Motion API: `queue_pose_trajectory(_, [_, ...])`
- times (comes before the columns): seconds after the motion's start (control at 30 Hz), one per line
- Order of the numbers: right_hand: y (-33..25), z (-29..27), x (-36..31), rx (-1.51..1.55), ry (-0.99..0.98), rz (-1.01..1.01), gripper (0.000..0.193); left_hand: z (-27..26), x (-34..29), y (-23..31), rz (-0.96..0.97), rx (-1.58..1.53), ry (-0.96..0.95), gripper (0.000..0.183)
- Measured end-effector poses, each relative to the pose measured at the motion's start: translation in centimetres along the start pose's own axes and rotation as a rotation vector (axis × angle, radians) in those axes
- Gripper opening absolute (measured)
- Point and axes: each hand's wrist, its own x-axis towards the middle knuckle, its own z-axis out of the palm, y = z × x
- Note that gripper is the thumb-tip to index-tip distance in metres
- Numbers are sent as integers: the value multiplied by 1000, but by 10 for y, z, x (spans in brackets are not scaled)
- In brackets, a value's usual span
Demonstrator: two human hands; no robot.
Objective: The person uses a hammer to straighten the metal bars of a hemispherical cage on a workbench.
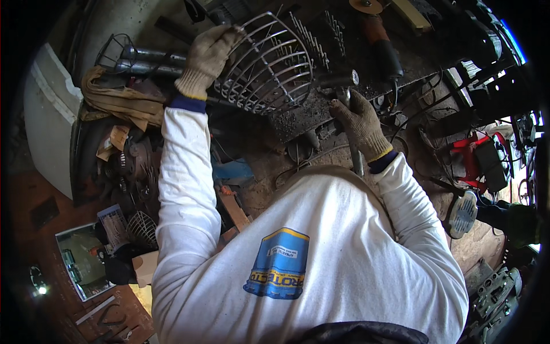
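A curved basket of welded metal wire (274, 67) is held up over the near edge of a dark workbench (326, 109). My left hand (207, 60), in a knitted work glove, is closed on the left side of its rim. My right hand (361, 123), gloved the same way, is wrapped round the metal handle of a hammer (339, 80). The hammer's head lies sideways just beyond my fingers, right of the basket and apart from it. Below the right wrist the lower end of the handle shows. Fingertips of the left hand are partly hidden behind the wires.
Several thin metal rods (312, 43) stand behind the basket. An angle grinder (385, 51) with its cord lies at the back right. Metal pipes (152, 64) and a brown cloth (123, 100) lie left. A person's shoe (463, 215) shows on the right.
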Motion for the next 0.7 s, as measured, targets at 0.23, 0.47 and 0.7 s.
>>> queue_pose_trajectory(0.23, [-26,-11,0,121,90,-75,24,3,-39,10,-77,-354,489,35])
queue_pose_trajectory(0.47, [-54,-11,-2,177,145,-252,28,44,-88,-14,327,629,666,39])
queue_pose_trajectory(0.7, [-52,-8,-5,-134,358,-360,28,102,-119,3,26,530,810,37])
